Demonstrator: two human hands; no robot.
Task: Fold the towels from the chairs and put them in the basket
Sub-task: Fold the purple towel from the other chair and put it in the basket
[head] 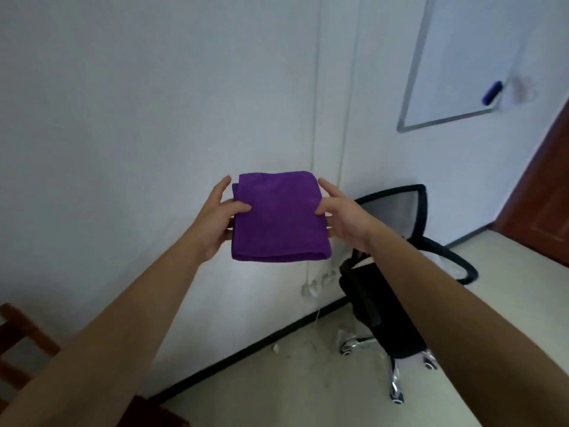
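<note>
Two hands, left hand [215,218] & right hand [340,215], mid-frame, fingers [241,207] pinching purple towel [278,217] sides. Looks soft, light, floppy, so grip both edges to keep folds.

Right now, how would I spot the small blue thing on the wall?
Find the white, silver-framed whiteboard hanging on the wall, upper right, above the black mesh-backed office chair. Near its lower right corner sits a small dark blue oblong eraser, the only blue object there.

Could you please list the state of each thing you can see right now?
purple towel: folded, held in the air
left hand: gripping the towel's left edge
right hand: gripping the towel's right edge
office chair: upright, no towel visible on it
whiteboard: wall-mounted
</note>
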